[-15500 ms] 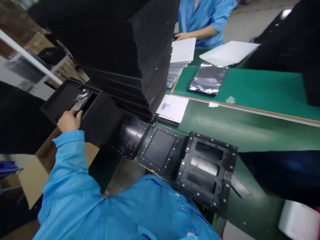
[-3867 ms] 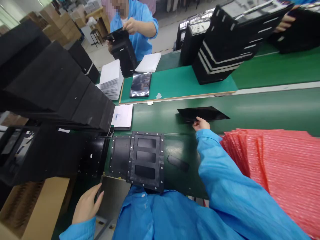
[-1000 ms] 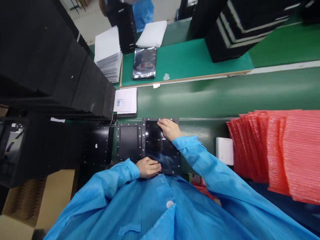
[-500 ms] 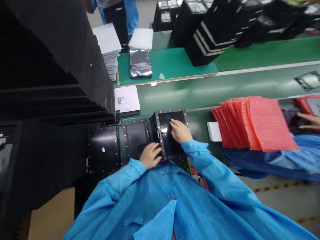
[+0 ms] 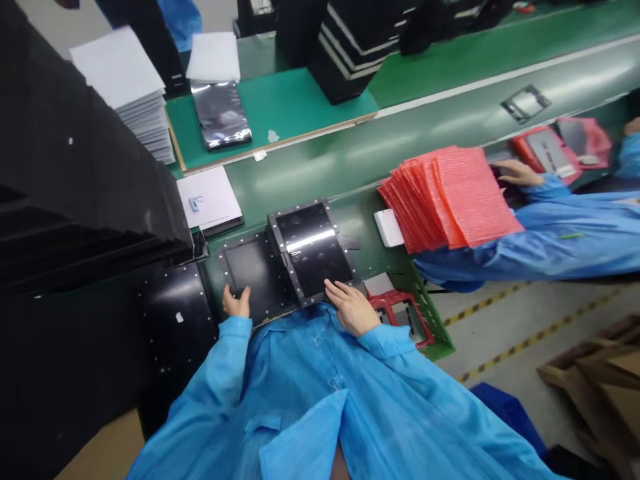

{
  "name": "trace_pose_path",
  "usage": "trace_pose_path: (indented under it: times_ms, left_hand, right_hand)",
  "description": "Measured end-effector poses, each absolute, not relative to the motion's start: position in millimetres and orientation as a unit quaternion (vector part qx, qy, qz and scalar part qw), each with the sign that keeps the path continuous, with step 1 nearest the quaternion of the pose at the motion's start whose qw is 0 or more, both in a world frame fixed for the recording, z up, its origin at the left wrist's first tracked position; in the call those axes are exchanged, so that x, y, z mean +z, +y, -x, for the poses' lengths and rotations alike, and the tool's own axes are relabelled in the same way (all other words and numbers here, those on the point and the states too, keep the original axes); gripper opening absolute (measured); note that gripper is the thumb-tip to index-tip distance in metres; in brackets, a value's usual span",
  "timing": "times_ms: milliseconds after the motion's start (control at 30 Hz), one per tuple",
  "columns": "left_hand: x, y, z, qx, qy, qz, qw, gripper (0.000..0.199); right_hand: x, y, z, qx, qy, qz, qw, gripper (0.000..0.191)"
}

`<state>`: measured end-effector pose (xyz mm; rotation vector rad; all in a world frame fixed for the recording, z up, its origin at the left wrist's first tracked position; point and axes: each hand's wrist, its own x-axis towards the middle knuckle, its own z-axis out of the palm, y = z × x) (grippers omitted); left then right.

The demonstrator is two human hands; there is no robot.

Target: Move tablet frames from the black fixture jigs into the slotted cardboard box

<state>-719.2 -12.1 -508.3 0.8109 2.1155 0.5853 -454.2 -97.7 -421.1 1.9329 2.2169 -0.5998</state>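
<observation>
In front of my body lies a stack of black rectangular frames with pale studs along the rims; its glossy top panel (image 5: 313, 250) reflects light. My right hand (image 5: 350, 308) rests with fingers stretched out at the near right corner of that stack. A lower flat black panel (image 5: 257, 270) with a studded rim lies just left of it. At the left edge of this lower panel is my left hand (image 5: 237, 303), thumb and fingers apart; whether it presses on the panel I cannot tell. Farther left lies another studded black panel (image 5: 175, 313) with a small white mark.
Tall black stacks (image 5: 90, 167) rise at my left. Paper with a blue clip (image 5: 210, 197), a white box (image 5: 389, 228) and red bubble-wrap bags (image 5: 455, 200) lie on the bench. A green crate (image 5: 437, 333) stands below right. A co-worker's hand (image 5: 520, 173) is beyond the bags.
The view has swung right. My left hand has moved from the stack to the lower panel's left edge. My right hand has slid from the top panel's middle to its near corner.
</observation>
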Motion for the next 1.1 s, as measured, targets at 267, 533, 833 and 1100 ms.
trace_pose_path:
  times_ms: [267,533,833,1100]
  left_hand:
    - [-435,-42,687,0.364,0.682,-0.423,0.473,0.041]
    - [-386,-78,545,0.102,0.546,-0.805,0.206,0.045]
    - [-403,-74,529,0.014,0.586,-0.790,0.178,0.056]
    - [-430,-69,526,0.032,0.561,-0.814,0.146,0.053]
  right_hand:
    - [-428,-54,430,-0.525,0.623,-0.519,-0.259,0.053]
    - [-440,-28,419,-0.680,0.320,-0.497,-0.434,0.053]
    - [-440,-9,377,-0.645,0.297,-0.531,-0.462,0.051]
    - [-426,-13,291,-0.428,0.273,-0.654,-0.561,0.040]
